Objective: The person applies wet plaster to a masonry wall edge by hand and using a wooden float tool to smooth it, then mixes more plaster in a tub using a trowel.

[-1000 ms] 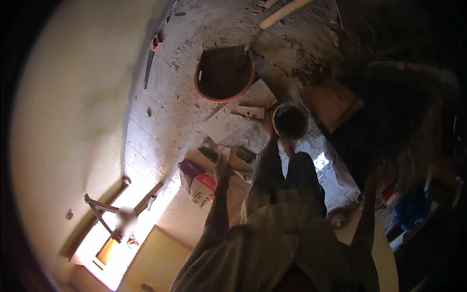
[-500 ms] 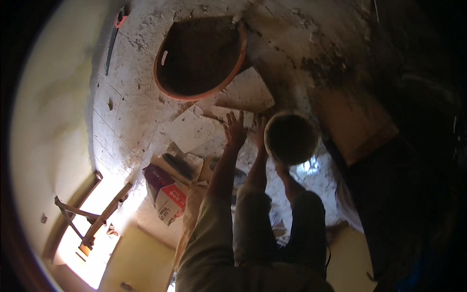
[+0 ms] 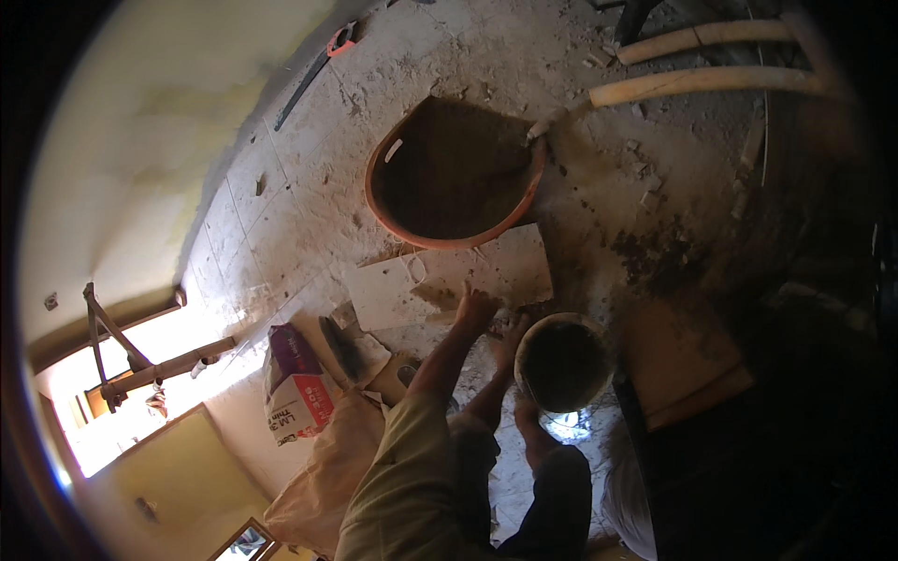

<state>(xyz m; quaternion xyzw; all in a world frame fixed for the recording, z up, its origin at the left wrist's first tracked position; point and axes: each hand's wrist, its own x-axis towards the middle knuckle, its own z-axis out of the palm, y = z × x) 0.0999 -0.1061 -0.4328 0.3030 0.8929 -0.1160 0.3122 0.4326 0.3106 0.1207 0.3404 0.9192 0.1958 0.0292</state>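
The left hand (image 3: pixel 475 307) is reaching out with fingers spread wide, resting on the near edge of the pale tile (image 3: pixel 449 280) lying flat on the floor, while the right hand (image 3: pixel 513 338) is curling against the rim of the small round bucket (image 3: pixel 563 363) just beside it; whether it is actually gripping the rim, I cannot tell. That tile is looking stiff and brittle, likely to chip at a corner, so taking it by its long edges seems safest. The bucket is sitting on the floor next to the tile, dark inside, probably heavy if it is carrying mortar, and best held by its rim. Beyond the tile, a big orange tub (image 3: pixel 456 178) is standing with a pale pole (image 3: pixel 692 86) leaning at its rim. The floor (image 3: pixel 281 187) is looking dusty and gritty with rubble, a printed sack (image 3: pixel 296 393) is lying nearby, and bright light is pouring through a doorway (image 3: pixel 122 411).
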